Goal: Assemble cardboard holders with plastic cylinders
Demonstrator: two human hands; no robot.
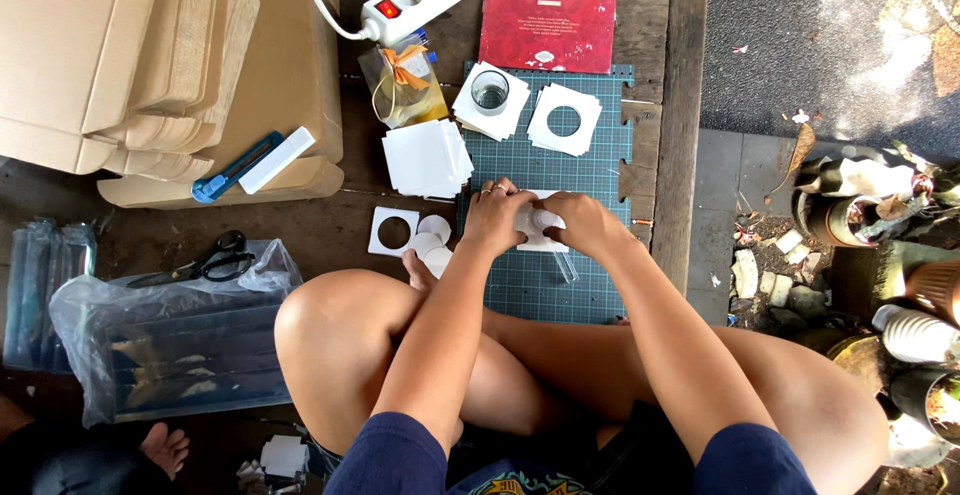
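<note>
From the head camera, looking straight down past the person's crossed bare legs, both hands meet over the near middle of the green cutting mat [600,285], which lies on a dark wooden floor of planks. The left hand [497,217] and the right hand [580,225] are drawn close together, fingers curled in on a small white card square [540,227] with a round piece at its middle — both hands closed on it, pinching from either side, the card lying just above or on the mat; I cannot tell which. It looks like thin paperboard: very light, stiff enough to keep flat but quick to crease or dent, so I would judge the edges and corners the sound places to grip, not the weak ring around the cut-out. A short clear tube [566,267] lies on the mat just beside the right wrist. Toward the mat's far edge sit two stacks of white squares with round holes [565,120], one carrying a small glass jar [490,91]. A plain stack of white cards [427,158] overlaps the mat's left edge, and off it, near the left knee, lie one holed square and a few white discs [432,238]. Scissors [210,260] rest on a plastic-wrapped bin at the left — well apart.
</note>
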